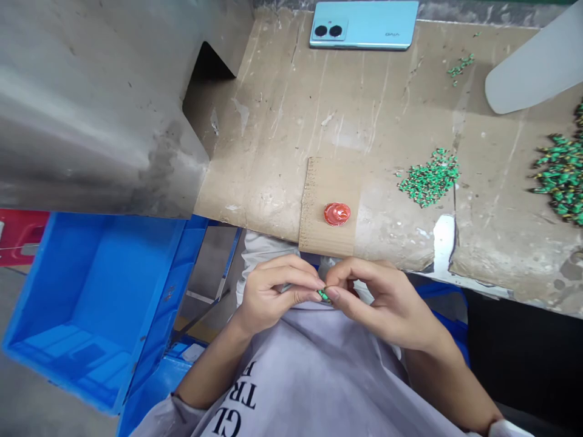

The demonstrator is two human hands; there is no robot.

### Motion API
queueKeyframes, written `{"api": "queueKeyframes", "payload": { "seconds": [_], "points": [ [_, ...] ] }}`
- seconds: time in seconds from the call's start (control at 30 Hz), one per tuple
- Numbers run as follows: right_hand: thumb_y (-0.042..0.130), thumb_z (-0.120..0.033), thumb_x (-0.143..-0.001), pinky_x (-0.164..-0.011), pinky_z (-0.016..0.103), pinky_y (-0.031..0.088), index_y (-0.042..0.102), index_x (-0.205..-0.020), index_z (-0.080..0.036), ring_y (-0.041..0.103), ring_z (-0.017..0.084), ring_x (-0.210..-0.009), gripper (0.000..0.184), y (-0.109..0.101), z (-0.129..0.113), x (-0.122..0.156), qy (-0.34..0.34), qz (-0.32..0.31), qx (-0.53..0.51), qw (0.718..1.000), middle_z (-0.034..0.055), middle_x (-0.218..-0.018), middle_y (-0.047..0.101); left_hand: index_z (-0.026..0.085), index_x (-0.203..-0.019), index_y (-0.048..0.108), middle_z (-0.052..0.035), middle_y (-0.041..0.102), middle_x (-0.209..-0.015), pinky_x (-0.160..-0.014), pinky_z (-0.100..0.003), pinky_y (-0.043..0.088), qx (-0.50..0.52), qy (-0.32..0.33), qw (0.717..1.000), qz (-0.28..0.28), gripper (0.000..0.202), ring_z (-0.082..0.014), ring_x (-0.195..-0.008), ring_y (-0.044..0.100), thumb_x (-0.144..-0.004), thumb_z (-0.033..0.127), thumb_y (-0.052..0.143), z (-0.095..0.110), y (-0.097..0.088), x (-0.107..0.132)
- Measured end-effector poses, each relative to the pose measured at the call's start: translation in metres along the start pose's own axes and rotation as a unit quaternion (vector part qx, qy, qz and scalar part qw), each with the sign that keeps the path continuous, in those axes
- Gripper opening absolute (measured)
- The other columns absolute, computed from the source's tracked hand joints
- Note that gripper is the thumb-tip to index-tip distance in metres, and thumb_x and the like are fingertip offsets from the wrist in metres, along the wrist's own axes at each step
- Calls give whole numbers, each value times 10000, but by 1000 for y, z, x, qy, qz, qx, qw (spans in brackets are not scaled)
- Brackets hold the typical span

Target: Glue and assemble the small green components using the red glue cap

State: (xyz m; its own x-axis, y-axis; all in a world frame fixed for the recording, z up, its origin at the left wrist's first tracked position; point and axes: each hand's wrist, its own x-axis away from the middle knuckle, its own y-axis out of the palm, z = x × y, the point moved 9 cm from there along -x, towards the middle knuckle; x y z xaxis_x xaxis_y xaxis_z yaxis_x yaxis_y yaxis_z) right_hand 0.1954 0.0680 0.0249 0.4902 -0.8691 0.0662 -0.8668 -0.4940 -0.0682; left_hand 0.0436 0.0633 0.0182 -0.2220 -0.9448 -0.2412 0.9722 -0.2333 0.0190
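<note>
A tiny green part (323,295) is pinched between my two hands, just off the table's front edge and close to my body. My left hand (277,288) is closed, thumb and forefinger meeting at the part's left side. From the other side, my right hand (382,298) grips it with thumb and forefinger. The fingertips hide much of the part, so its exact kind does not show. In front of my hands, a small red domed piece (337,213) rests on a square of cardboard (325,176). Small green pieces (430,179) lie in a loose pile to its right.
A larger heap of green parts with dark ends (565,176) lies at the far right, near a white cylindrical container (537,70). A light blue phone (364,25) lies at the back. Sheet metal (100,103) borders the left, above a blue crate (104,267).
</note>
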Motion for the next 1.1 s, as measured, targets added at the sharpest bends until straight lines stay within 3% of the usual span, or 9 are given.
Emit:
{"api": "queueKeyframes", "payload": {
  "seconds": [0.37, 0.73, 1.1],
  "points": [
    [673, -265, -1085, -538, 218, 495, 744, -947, -209, 596, 112, -558, 164, -1, -3, 4, 5, -37, 40, 999, -27, -695, 703, 200, -924, 877, -69, 852, -846, -678, -247, 657, 14, -25, 1000, -8, 100, -175, -731, 808, -929, 295, 910, -3, 3, 1],
    [654, -172, -1065, -560, 205, 519, 732, -1003, -210, 621, 101, -581, 106, -4, -14, 5, -42, -28, 55, 997, -28, -753, 736, 210, -958, 878, -70, 857, -868, -700, -263, 660, 50, -35, 998, -8, 54, -185, -762, 813, -945, 260, 893, -5, 4, 1],
    [743, -257, -1052, -614, 216, 629, 747, -1051, -222, 742, 129, -637, 35, -2, -11, 11, -31, -7, 33, 999, -6, -811, 806, 217, -915, 852, -46, 849, -849, -667, -261, 650, 8, -4, 1000, 21, 75, -176, -723, 807, -965, 269, 872, 2, 4, 4]
  ]
}}
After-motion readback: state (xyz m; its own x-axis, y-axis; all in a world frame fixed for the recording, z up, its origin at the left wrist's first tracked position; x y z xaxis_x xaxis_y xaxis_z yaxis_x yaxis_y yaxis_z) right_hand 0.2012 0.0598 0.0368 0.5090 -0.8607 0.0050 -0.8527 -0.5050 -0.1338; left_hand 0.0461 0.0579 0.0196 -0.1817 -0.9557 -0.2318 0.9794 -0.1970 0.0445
